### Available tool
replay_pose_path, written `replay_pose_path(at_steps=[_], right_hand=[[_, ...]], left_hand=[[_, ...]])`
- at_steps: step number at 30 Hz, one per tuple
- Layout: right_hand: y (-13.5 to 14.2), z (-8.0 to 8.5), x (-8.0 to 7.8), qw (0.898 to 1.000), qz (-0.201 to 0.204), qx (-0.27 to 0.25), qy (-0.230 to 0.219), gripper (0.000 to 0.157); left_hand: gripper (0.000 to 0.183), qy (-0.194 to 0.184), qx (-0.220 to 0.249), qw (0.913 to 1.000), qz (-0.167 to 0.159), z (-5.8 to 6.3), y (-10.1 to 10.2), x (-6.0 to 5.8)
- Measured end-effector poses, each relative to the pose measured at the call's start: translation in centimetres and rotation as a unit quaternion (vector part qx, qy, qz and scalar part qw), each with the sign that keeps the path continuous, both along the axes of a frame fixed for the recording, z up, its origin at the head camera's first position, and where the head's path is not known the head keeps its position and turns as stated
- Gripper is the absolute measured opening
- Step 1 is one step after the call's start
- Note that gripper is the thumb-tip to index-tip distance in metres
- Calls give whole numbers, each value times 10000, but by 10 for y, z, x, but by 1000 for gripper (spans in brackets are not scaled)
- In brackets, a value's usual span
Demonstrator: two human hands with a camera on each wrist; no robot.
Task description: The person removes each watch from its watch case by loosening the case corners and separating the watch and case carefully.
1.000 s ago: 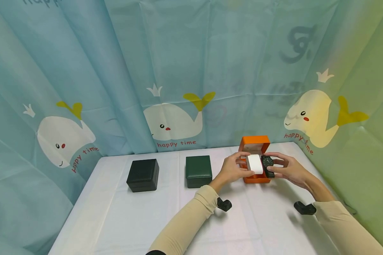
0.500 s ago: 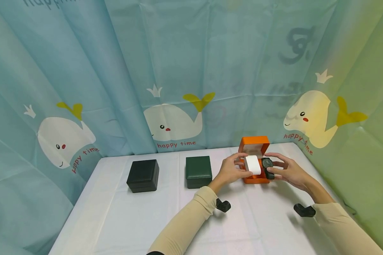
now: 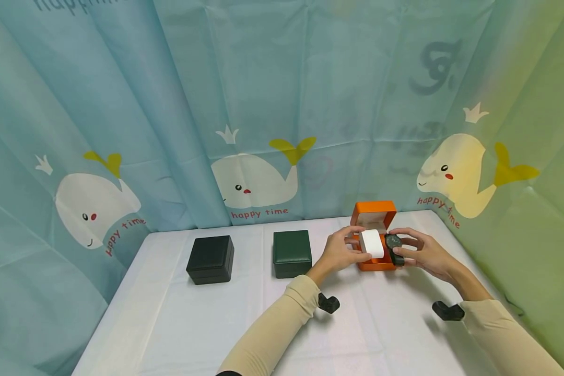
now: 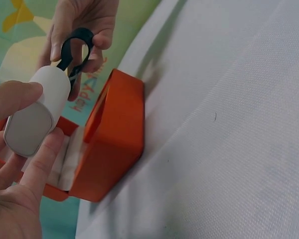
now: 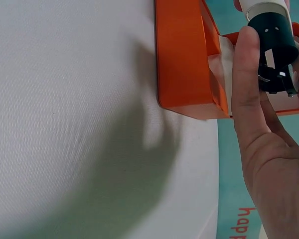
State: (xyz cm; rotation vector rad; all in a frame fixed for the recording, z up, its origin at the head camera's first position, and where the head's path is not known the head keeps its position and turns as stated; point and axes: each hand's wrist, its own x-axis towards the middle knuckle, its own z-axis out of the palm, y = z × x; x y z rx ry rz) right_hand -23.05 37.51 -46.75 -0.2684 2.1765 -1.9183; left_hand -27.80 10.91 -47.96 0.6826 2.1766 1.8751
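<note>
My left hand (image 3: 339, 250) pinches a white watch pillow (image 3: 373, 243) by its two ends, over the orange watch box (image 3: 375, 207). That box stands with its lid up. Just right of the pillow, my right hand (image 3: 423, 251) holds a black wristwatch (image 3: 393, 242) between thumb and fingers, its dial facing up and toward me. In the left wrist view the watch strap (image 4: 80, 33) forms a closed loop beside the end of the pillow (image 4: 55, 84). The right wrist view shows the dark strap (image 5: 273, 35) close against the pillow's end, overlapping it.
A dark green box (image 3: 292, 250) with its lid down stands left of my left hand. Farther left is a black box (image 3: 211, 257), also closed. A whale-print curtain (image 3: 258, 177) hangs right behind the white-covered table (image 3: 178, 324).
The pillow has shifted slightly left with my left hand. The watch has tilted so that its dial turns more toward me, and the gap between them looks a little wider.
</note>
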Motion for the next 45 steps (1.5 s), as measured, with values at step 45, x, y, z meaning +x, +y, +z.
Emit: replay_pose_path(at_steps=[45], right_hand=[[3,5,12,9962,-284,820,77,66]], left_hand=[[62,107,-250,9996,24,-1,0,1]])
